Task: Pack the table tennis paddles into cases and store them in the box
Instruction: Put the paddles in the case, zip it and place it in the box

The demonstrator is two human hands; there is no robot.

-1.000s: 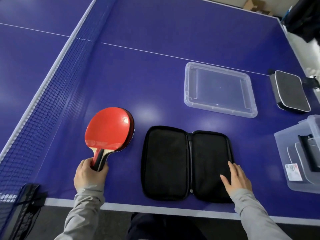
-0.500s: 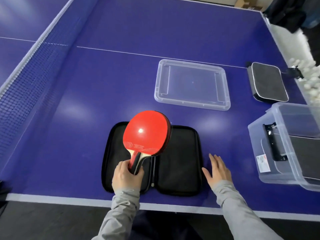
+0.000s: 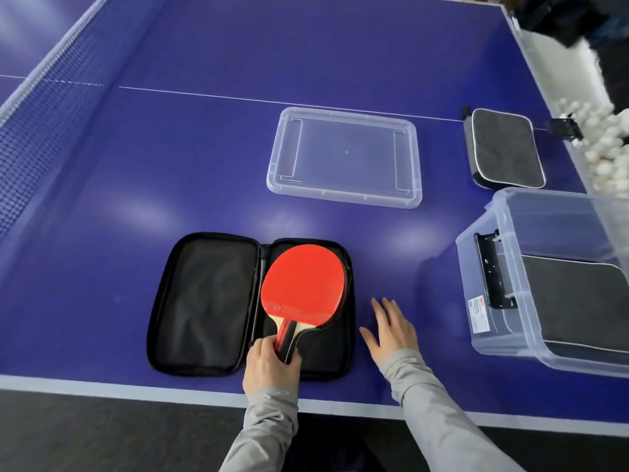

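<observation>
A black paddle case (image 3: 207, 301) lies unzipped and spread flat near the table's front edge. The red paddle (image 3: 303, 282) is over its right half, blade pointing away from me. My left hand (image 3: 270, 366) grips the paddle's handle at the case's near edge. My right hand (image 3: 391, 327) rests flat with straight fingers on the table just right of the case. The clear storage box (image 3: 493, 349) stands at the right with zipped black cases inside.
The box's clear lid (image 3: 343, 155) lies upside down beyond the open case. Another zipped black case (image 3: 503, 148) sits at the far right. The net (image 3: 44, 107) runs along the left. White balls (image 3: 606, 155) fill a container past the table's right edge.
My left hand has carried the paddle from the table left of the case over to the case's right half. My right hand slid off the case onto the table beside it.
</observation>
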